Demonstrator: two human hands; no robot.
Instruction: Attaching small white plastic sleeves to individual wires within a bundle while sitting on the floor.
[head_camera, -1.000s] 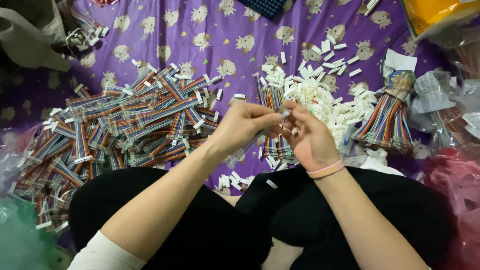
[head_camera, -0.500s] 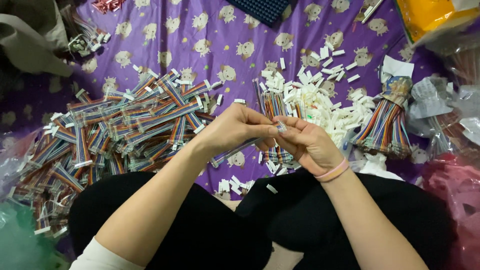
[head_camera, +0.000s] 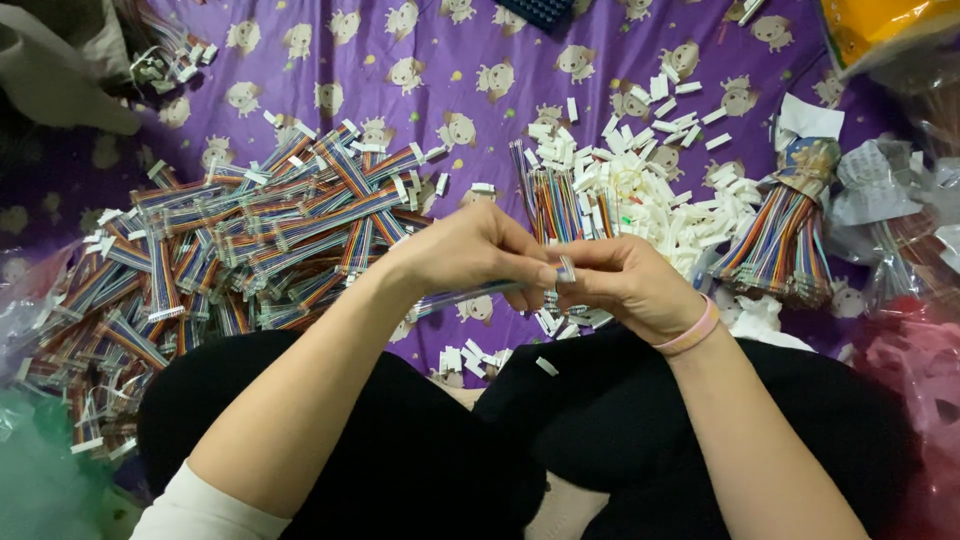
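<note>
Left hand (head_camera: 465, 250) is closed in a pinch on a flat multicoloured ribbon cable (head_camera: 470, 294), thumb and fingers together near the cable's end; the cable trails down and to the left beneath the palm, above the black trousers (head_camera: 420, 440) of the seated person. Right hand (head_camera: 625, 285) meets it fingertip to fingertip, fingers curled and pressed on a small white connector housing (head_camera: 567, 268) at the cable's tip. Both hands are touching at the fingertips, held over the lap. A pink band (head_camera: 688, 330) sits on the right wrist.

Surroundings: a purple cloth with cartoon figures (head_camera: 440, 70) covers the floor. On it, left of the hands, lies a broad heap of finished ribbon cables with white ends (head_camera: 240, 240), stacked crosswise. Just beyond the hands lies a bundle of loose coloured wires (head_camera: 555, 205), lying beside a pile of white connector housings (head_camera: 650, 190). Further right stands a tied bundle of rainbow wires (head_camera: 785, 240), fanned out at the bottom, near clear plastic bags (head_camera: 890, 200). A few stray white housings (head_camera: 465, 358) lie on the cloth just ahead of the knees, and one rests on the trousers. A green bag (head_camera: 40, 480) occupies the lower left corner, a yellow bag (head_camera: 880, 25) the upper right.
</note>
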